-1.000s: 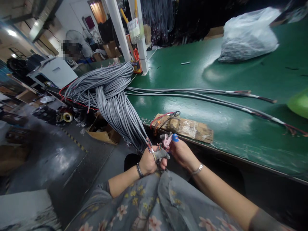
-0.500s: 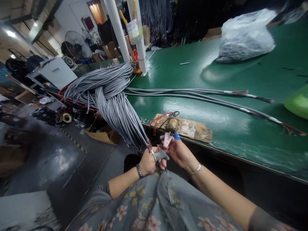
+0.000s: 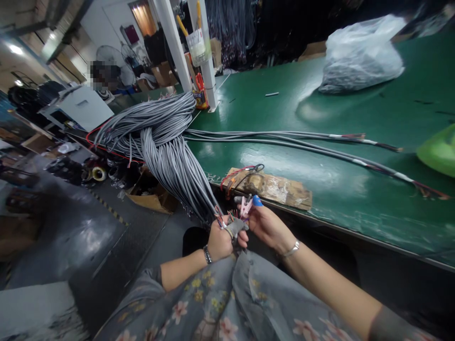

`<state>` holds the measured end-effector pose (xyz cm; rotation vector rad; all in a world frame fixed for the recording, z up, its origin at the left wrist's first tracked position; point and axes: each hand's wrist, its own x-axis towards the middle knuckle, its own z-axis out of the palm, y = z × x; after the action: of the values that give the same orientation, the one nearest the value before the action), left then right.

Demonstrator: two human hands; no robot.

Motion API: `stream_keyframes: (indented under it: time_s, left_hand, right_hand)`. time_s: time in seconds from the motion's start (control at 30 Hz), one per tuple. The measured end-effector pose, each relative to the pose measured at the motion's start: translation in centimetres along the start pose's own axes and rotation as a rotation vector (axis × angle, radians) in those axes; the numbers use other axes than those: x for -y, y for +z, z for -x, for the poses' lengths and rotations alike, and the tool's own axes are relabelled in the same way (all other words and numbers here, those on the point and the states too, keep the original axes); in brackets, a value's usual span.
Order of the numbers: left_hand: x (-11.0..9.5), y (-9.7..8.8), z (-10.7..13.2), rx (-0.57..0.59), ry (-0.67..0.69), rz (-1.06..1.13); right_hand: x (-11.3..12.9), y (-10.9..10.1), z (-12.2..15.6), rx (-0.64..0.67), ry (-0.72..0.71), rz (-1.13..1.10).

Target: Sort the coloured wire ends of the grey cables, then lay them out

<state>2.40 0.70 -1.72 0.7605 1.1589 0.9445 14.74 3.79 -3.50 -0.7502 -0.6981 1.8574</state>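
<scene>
My left hand (image 3: 219,240), a grey wrap on its thumb, is closed around the end of a grey cable, whose thin coloured wires (image 3: 232,215) fan out above the thumb. Close by on the right, my right hand (image 3: 268,225) pinches a small pink clip (image 3: 246,207) between fingers and thumb; a blue cover sits on that thumb. The clip is right beside the wire ends, and whether it touches them I cannot tell. From my left hand, the thick bundle of grey cables (image 3: 174,161) runs up onto the bench.
On the green bench (image 3: 284,113), a worn wooden block (image 3: 280,188) lies at the near edge. Several grey cables (image 3: 263,137) with stripped ends stretch right. A plastic bag (image 3: 362,54) stands behind, a green object (image 3: 439,151) at right. A white post (image 3: 209,80) rises by the bundle.
The pink clip has tilted a little and shows more sharply beside the wires. My right hand has shifted slightly left. A person's head has appeared near the fan in the background.
</scene>
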Motion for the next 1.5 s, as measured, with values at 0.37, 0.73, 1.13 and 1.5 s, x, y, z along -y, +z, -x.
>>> stream_keyframes:
  time_s: [0.37, 0.73, 1.13, 1.5]
  left_hand:
    - [0.4, -0.5, 0.0, 0.006, -0.006, -0.062]
    - [-0.6, -0.6, 1.2, 0.085, 0.037, -0.211]
    - [0.7, -1.3, 0.5, 0.03, 0.069, -0.111]
    - [0.2, -0.7, 0.3, 0.023, 0.006, -0.081]
  right_hand:
    - [-0.2, 0.1, 0.1, 0.003, 0.04, -0.089]
    - [-0.6, -0.1, 3.0, 0.19, 0.029, 0.06]
    - [-0.5, 1.0, 3.2, 0.101, 0.001, 0.051]
    - [0.1, -0.9, 0.4, -0.104, 0.127, -0.023]
